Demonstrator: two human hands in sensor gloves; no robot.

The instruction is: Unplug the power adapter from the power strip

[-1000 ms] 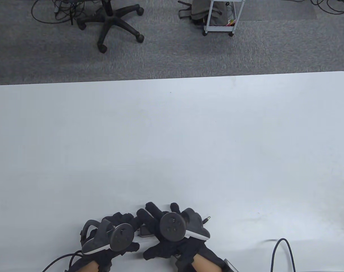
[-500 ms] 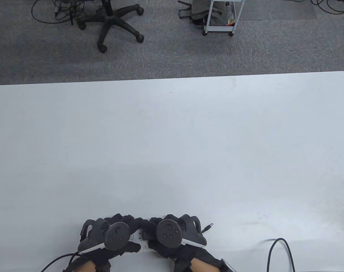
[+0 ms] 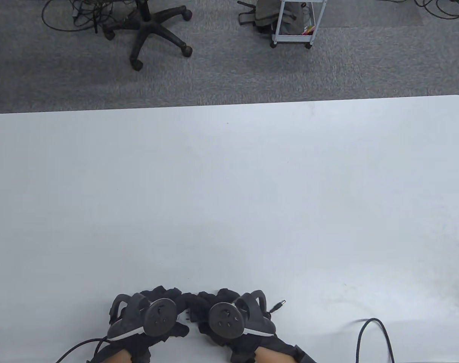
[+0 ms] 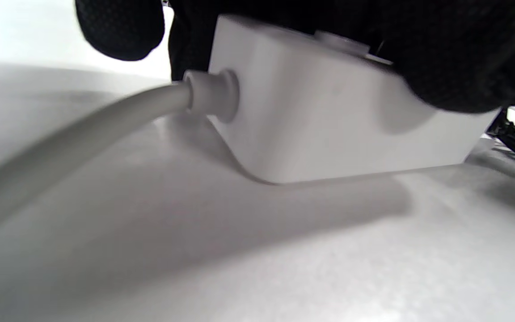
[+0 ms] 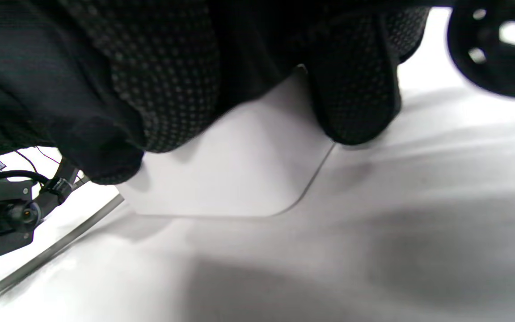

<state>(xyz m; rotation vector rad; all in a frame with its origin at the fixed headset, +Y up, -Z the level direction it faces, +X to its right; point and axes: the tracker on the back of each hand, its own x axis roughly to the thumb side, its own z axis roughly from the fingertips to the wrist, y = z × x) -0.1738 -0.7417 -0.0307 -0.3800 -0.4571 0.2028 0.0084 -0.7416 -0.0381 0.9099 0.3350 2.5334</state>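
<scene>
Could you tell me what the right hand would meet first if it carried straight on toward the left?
Probably the left hand: the right hand sits close beside it on the white power strip, with almost no gap between their fingers. The adapter is hidden under the gloves, so depth is uncertain.

- Both hands are covered by black gloves; a dotted knit weave is seen on the fingers (image 5: 172,89) in the right wrist view.
- A dark grey tracker with a round, buttoned face, a loop and a white lower band is strapped to the left hand (image 3: 146,321) and the right hand (image 3: 233,321).
- Bare skin is shown at both wrists.
</scene>
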